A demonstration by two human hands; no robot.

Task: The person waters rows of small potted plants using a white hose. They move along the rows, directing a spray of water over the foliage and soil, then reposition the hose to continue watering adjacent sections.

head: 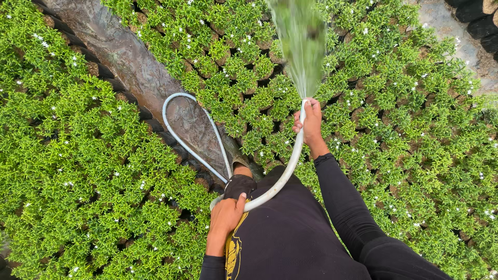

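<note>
A pale hose runs from my left hand up to my right hand. My right hand grips the hose end, thumb over the opening, and a fan of water sprays away over the plants. At my waist, my left hand is closed around the hose. Behind it the hose loops over a dark muddy path. I wear black long sleeves and black trousers.
Dense rows of small green potted plants with tiny white flowers fill both sides. A narrow wet path covered in dark sheet runs diagonally from top left to my feet. Black empty pots and bare ground sit at the top right.
</note>
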